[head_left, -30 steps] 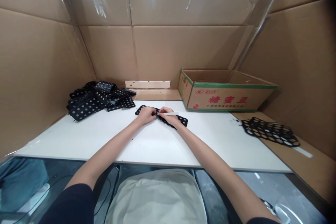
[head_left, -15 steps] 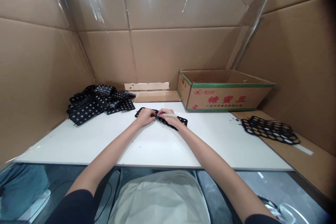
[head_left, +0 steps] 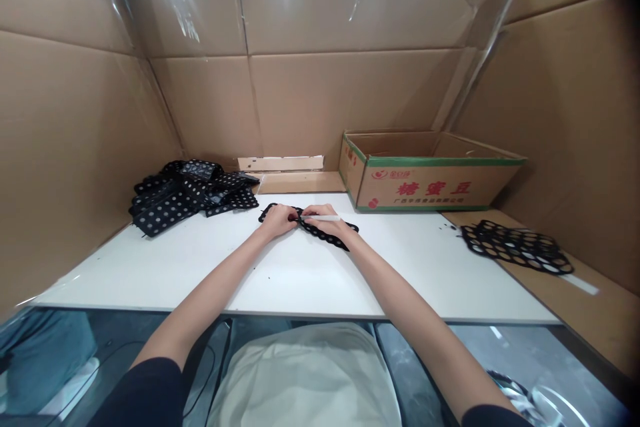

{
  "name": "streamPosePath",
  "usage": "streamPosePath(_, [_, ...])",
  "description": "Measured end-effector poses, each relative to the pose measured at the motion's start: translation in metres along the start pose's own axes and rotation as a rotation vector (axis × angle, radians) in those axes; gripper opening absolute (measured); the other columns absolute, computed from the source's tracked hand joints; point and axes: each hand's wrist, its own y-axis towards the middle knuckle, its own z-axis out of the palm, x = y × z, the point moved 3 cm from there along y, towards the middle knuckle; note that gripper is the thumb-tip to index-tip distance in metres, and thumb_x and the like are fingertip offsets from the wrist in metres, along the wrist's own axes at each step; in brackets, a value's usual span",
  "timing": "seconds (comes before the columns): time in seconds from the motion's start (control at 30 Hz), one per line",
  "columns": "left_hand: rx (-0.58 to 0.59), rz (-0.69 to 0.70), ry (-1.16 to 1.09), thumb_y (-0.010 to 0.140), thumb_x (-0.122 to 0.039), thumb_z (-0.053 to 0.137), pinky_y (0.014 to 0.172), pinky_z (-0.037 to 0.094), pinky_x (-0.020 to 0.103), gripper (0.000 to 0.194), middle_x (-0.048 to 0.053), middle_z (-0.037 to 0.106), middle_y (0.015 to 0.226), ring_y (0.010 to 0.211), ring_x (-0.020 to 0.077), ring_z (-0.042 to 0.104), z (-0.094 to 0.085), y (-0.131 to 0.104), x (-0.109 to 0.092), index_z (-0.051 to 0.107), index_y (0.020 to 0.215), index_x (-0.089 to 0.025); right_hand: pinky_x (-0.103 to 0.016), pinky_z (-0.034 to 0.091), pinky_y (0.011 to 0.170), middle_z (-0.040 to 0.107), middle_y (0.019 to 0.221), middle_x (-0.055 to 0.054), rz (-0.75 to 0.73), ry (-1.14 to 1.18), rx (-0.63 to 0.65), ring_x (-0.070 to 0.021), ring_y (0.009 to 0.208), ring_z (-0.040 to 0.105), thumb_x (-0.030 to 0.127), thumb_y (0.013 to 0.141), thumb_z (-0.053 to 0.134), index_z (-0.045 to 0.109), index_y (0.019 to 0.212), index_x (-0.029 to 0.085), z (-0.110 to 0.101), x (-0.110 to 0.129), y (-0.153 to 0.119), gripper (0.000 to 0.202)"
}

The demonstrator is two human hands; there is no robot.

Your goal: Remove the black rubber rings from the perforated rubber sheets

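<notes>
A black strip with a pattern of pale round spots (head_left: 327, 236) lies slantwise on the white table in front of me. My left hand (head_left: 278, 220) is on its left part, fingers pinched on the strip near its middle. Close beside it, my right hand (head_left: 327, 212) is closed around a slim white stick-like tool (head_left: 330, 218), its tip pointing left toward the left fingertips. I cannot make out what kind of tool it is. The hands cover part of the strip.
A pile of spotted black pieces (head_left: 170, 203) lies at the left. An open cardboard box (head_left: 425, 183) with green edges stands at the back right. Black ring-patterned mesh pieces (head_left: 515, 247) lie at the right. Tall cardboard walls (head_left: 350, 93) surround the white table (head_left: 190, 273).
My right hand and the white tool have shifted very slightly to the right. My left hand stays on the strip, and the rest looks the same.
</notes>
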Motion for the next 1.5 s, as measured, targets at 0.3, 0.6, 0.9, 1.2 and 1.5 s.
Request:
streamPosePath(0.3, [-0.023, 0.074, 0.141, 0.069, -0.016, 0.053, 0.072, 0.044, 0.028, 0.019, 0.006, 0.067, 0.09, 0.084, 0.0208, 0.061, -0.001, 0.0, -0.003, 0.068, 0.081, -0.018, -0.025, 0.041, 0.051, 0.059, 0.056, -0.001, 0.316, 0.344, -0.308, -0.0133, 0.05, 0.053, 0.034, 0.068, 0.059, 0.056, 0.064, 0.018, -0.006, -0.02, -0.004, 0.017])
streamPosePath(0.6, [-0.014, 0.24, 0.2, 0.071, -0.012, 0.05, 0.073, 0.043, 0.029, 0.018, 0.007, 0.063, 0.086, 0.084, 0.0193, 0.058, 0.004, -0.002, -0.016, 0.066, 0.08, -0.016, -0.021, 0.033, 0.041, 0.056, 0.046, 0.0, 0.439, 0.532, -0.367, -0.0099, 0.041, 0.049, 0.038, 0.065, 0.063, 0.047, 0.055, 0.019, 0.009, -0.032, -0.007, 0.027])
streamPosePath(0.9, [0.006, 0.23, 0.194, 0.074, -0.012, 0.049, 0.072, 0.044, 0.029, 0.018, 0.008, 0.065, 0.087, 0.085, 0.0199, 0.059, 0.009, -0.002, -0.021, 0.066, 0.082, -0.015, -0.02, 0.034, 0.041, 0.053, 0.043, 0.002, 0.444, 0.474, -0.378, -0.0091, 0.04, 0.047, 0.03, 0.063, 0.059, 0.047, 0.051, 0.019, 0.011, -0.035, -0.007, 0.02])
streamPosePath(1.2, [0.008, 0.136, 0.176, 0.074, -0.014, 0.049, 0.075, 0.045, 0.03, 0.018, 0.01, 0.066, 0.087, 0.088, 0.0219, 0.06, 0.01, -0.001, -0.024, 0.065, 0.083, -0.014, -0.022, 0.034, 0.042, 0.053, 0.044, 0.001, 0.399, 0.454, -0.358, -0.0105, 0.041, 0.048, 0.036, 0.065, 0.063, 0.046, 0.053, 0.019, 0.015, -0.038, -0.007, 0.027])
streamPosePath(1.5, [0.003, 0.064, 0.127, 0.074, -0.016, 0.05, 0.076, 0.045, 0.029, 0.018, 0.009, 0.067, 0.088, 0.087, 0.0214, 0.06, 0.009, 0.001, -0.025, 0.065, 0.083, -0.015, -0.024, 0.037, 0.046, 0.053, 0.045, 0.002, 0.384, 0.418, -0.377, -0.0114, 0.043, 0.048, 0.036, 0.065, 0.063, 0.046, 0.054, 0.02, 0.014, -0.033, -0.008, 0.026])
